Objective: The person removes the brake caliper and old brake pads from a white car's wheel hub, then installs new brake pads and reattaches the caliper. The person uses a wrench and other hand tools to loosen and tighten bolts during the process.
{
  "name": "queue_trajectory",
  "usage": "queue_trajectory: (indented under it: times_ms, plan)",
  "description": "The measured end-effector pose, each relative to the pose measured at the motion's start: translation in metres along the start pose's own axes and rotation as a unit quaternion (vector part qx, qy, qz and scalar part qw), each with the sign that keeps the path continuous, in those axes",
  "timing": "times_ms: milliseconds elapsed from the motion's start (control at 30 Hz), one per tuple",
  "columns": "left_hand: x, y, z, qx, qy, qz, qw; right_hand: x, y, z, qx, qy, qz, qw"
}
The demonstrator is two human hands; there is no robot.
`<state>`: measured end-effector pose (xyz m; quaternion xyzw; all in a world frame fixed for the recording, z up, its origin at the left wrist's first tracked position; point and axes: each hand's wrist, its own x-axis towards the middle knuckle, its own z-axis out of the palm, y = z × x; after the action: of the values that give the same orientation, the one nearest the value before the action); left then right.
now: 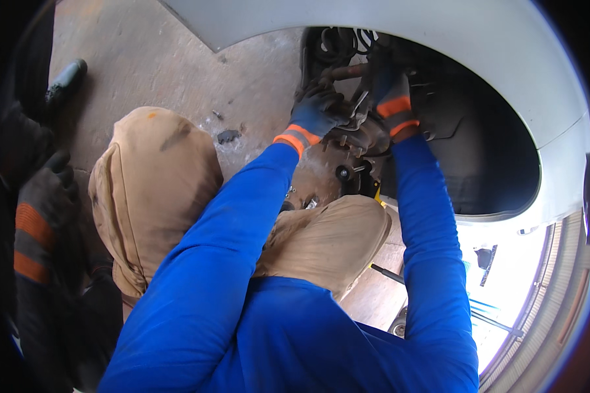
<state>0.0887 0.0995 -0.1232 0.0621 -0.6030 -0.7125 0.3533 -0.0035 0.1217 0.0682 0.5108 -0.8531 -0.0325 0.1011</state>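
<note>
Both my arms, in blue sleeves, reach up into the wheel arch (505, 78) of a light-coloured car. My left hand (318, 111), in a dark glove with an orange cuff band, is curled around the rusty brake caliper (359, 134) above the bare wheel hub (321, 173). My right hand (393, 98), in a matching glove, presses on the same assembly from the right. Its fingertips are hidden among the dark suspension parts and hoses (344, 49). My knees in tan trousers (151, 190) fill the middle of the view.
At the left stands another person's dark gloved hand (46, 196) with orange bands, with a dark boot (65, 80) above it. The concrete floor (177, 65) has small debris near the hub. A dark rod (387, 273) lies on the floor at the lower right.
</note>
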Motion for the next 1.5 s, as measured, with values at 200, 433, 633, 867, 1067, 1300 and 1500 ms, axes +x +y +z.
queue_trajectory:
  times_ms: [200,433,633,867,1067,1300,1500]
  plan:
    - [0.004,-0.031,0.002,-0.044,0.012,-0.002,0.999,-0.032,-0.083,-0.02,-0.045,0.075,-0.093,0.992]
    - [-0.001,0.001,-0.014,-0.003,-0.08,-0.043,0.996,-0.038,-0.031,0.01,-0.182,0.055,-0.136,0.972]
    - [-0.002,0.017,-0.026,0.097,-0.055,0.013,0.994,-0.039,-0.007,0.036,0.775,-0.065,0.079,0.623]
    - [-0.002,0.028,-0.02,0.117,0.002,-0.054,0.992,-0.001,0.006,0.023,0.749,-0.056,0.277,0.599]
    - [-0.013,-0.001,-0.018,0.205,0.0,0.002,0.979,-0.046,-0.022,0.043,0.74,0.042,0.042,0.67]
    - [-0.013,0.027,-0.023,0.207,0.022,-0.051,0.977,-0.034,0.031,0.053,0.882,-0.12,-0.003,0.456]
    - [-0.006,0.034,-0.019,0.198,0.025,-0.018,0.98,0.017,0.034,0.104,0.645,-0.037,0.059,0.761]
